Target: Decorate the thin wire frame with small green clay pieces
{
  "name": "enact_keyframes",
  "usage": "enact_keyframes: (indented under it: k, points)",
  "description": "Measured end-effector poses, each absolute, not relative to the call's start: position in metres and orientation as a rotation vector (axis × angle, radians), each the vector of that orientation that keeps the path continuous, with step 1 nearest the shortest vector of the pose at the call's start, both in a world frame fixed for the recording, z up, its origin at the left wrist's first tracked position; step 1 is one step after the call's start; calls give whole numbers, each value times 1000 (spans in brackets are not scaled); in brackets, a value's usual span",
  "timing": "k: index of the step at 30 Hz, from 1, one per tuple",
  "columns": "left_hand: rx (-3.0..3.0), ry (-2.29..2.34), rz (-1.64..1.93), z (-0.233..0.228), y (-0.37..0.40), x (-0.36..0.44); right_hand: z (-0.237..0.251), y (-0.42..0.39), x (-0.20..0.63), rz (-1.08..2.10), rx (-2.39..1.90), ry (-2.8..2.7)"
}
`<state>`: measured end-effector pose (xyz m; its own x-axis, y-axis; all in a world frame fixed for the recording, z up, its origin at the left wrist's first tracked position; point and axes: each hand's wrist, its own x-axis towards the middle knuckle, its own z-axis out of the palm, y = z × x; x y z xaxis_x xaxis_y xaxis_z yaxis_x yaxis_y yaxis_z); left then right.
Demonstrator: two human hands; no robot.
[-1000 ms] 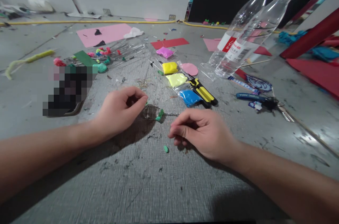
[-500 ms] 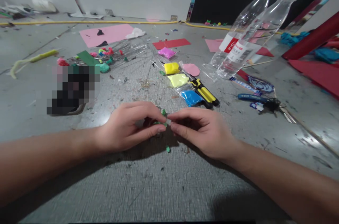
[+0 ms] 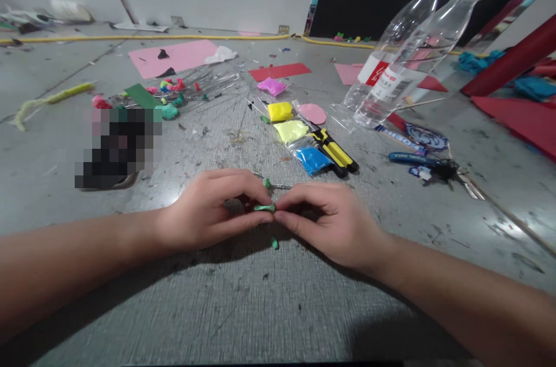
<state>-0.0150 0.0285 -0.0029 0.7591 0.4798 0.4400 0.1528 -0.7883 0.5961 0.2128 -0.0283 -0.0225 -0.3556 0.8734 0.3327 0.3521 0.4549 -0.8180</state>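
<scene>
Over a scuffed grey surface (image 3: 226,309), the bare left hand (image 3: 212,205) and bare right hand (image 3: 339,219) meet, a thin metallic wire (image 3: 282,186) just beyond them. Their fingertips together pinch a small, flattish green strip (image 3: 263,208); a smaller green scrap (image 3: 274,243) lies nearer the viewer.

Near mid-frame I see the left hand (image 3: 212,205) pinching a small green piece (image 3: 263,208) whose end meets the right hand (image 3: 336,217), though I can't quite tell if that one grips it, with a blue packet (image 3: 311,160) right of centre and two bottles (image 3: 394,84) upper right.
</scene>
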Motion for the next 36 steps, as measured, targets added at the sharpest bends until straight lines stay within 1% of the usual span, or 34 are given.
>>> enact_keyframes:
  k: [7, 14, 18, 23, 27, 32, 36]
  points:
    - [2470, 348, 834, -4, 31, -15, -20, -28, 212, 790, -1026, -1923]
    - [2484, 311, 773, -5, 29, -17, -16, -30, 212, 821, -1003, -1926]
    - [2460, 391, 774, -4, 30, -17, -20, -29, 211, 983, -1072, -1757]
    - [2436, 448, 802, -6, 31, -16, -25, -30, 208, 1294, -1052, -1544]
    - [2435, 487, 816, -7, 32, -15, -23, -33, 208, 1465, -1049, -1395]
    - [2461, 516, 802, -6, 33, -15, -20, -34, 209, 1580, -1072, -1337]
    - [2475, 531, 803, -4, 33, -15, -20, -34, 210, 1592, -1088, -1405]
